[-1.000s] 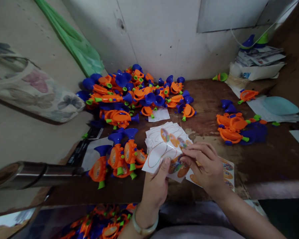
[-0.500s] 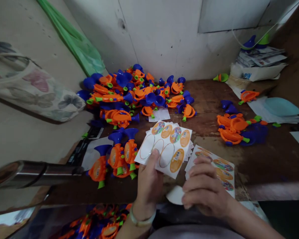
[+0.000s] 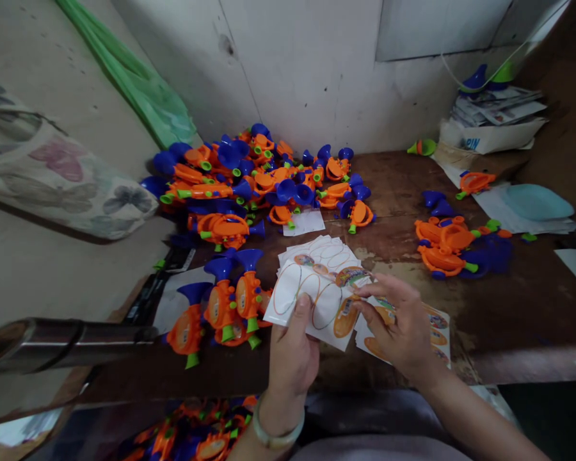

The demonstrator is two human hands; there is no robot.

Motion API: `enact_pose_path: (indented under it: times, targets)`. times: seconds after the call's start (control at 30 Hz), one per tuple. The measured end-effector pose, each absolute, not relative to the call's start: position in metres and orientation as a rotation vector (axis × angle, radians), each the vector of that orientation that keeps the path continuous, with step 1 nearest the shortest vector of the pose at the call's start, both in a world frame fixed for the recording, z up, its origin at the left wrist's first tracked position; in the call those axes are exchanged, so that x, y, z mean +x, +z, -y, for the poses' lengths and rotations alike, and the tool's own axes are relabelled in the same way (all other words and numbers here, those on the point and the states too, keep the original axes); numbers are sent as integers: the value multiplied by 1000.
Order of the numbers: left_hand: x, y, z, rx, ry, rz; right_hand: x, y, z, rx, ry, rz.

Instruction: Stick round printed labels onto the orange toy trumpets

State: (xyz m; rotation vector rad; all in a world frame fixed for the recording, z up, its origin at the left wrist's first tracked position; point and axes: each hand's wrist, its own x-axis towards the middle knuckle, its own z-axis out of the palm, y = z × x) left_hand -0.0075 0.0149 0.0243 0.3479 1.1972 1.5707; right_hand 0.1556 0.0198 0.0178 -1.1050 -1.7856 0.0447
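Note:
My left hand [image 3: 295,349] grips a white sticker sheet [image 3: 288,307] by its lower edge, thumb on top. Three oval outlines on it are bare; orange and multicoloured oval stickers remain along its far and right sides. Thumb and forefinger of my right hand [image 3: 403,326] pinch the sheet's right edge beside an orange oval sticker [image 3: 345,318], and the sheet bends there. Beneath lies a stack of used sheets [image 3: 324,248]. Partly hidden under my right hand are more sticker sheets [image 3: 440,326]. Several orange and blue toy trumpets [image 3: 221,301] with oval labels stand left of my left hand.
A big heap of toy trumpets [image 3: 264,173] fills the back left of the brown table [image 3: 393,192]. More trumpets [image 3: 444,246] lie at right, near a light-blue plate [image 3: 540,202] and a box of papers [image 3: 499,131]. A metal cylinder [image 3: 67,346] juts in at left.
My right hand has moved up to the sheet's right edge and closed there; the white piece near its fingers is out of sight. The held sheet now bends and tilts.

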Motion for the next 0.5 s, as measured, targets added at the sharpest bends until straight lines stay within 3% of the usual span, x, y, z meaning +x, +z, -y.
enact_pose_path:
  times: [0.4,0.5]
  targets:
    - [-10,14,-30,211,1443,-1148,158,5,-29,-823,-79,1845]
    - [-13,1,-46,322,1436,-1213,158,17,-11,-648,26,2011]
